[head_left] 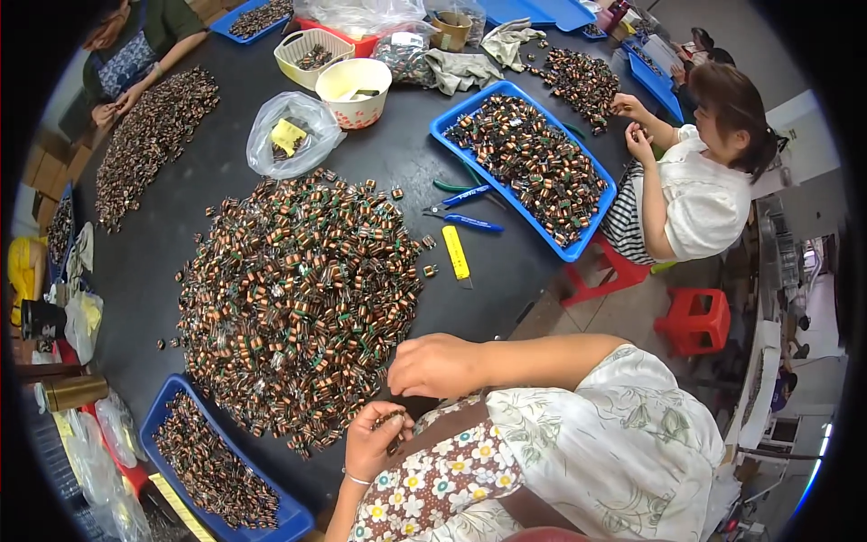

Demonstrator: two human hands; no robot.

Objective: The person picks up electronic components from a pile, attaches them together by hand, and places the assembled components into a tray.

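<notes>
Low in the frame's centre, the left hand (372, 440) curls around a few small copper-wound coils (390, 421), pinching them. Just above, the right hand (435, 365) rests loosely closed at the edge of the big coil pile (293, 298) on the dark table (397, 163).

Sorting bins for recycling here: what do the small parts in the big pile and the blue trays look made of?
Small parts: likely copper wire coils, shiny orange-brown windings with green bands. Blue trays: look like moulded plastic, uniform glossy colour, thin rims.
</notes>
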